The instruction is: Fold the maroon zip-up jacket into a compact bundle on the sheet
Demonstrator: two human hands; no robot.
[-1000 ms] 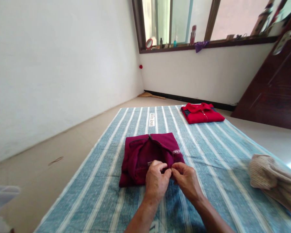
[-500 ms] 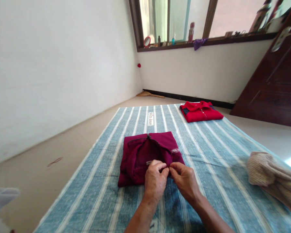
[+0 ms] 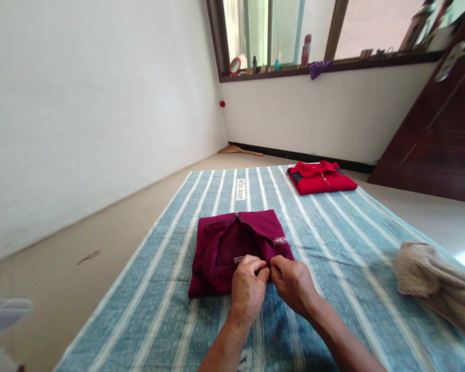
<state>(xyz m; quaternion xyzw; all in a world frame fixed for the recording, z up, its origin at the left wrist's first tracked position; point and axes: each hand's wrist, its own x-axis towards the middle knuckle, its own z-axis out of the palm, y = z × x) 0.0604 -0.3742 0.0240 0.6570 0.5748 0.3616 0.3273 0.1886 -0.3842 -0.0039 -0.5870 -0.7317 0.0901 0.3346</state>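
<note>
A folded maroon zip-neck top (image 3: pixel 217 248) lies on the blue-and-white striped cloth (image 3: pixel 170 248), its collar opening facing up and a small pale label showing inside. My left hand (image 3: pixel 248 289) pinches the collar edge on the side nearest me. Close beside it, my right hand (image 3: pixel 292 281) grips the same edge a little to the right, thumb and fingers pressed together. The fingertips of both hands almost meet, and the fabric between them is mostly hidden. White lettering shows on the top's right side, partly cut off by a fold.
A folded red garment (image 3: pixel 323 178) with a zip and collar rests at the far right of the cloth. A crumpled beige knit item (image 3: pixel 434 281) lies at the right edge. Beyond stand a white wall (image 3: pixel 101 93), a windowsill (image 3: pixel 271 74) with small bottles, and a dark red door (image 3: pixel 437 134).
My right hand has shifted slightly, its fingers curling in closer over the collar edge. My left hand and the maroon top stay nearly still.
</note>
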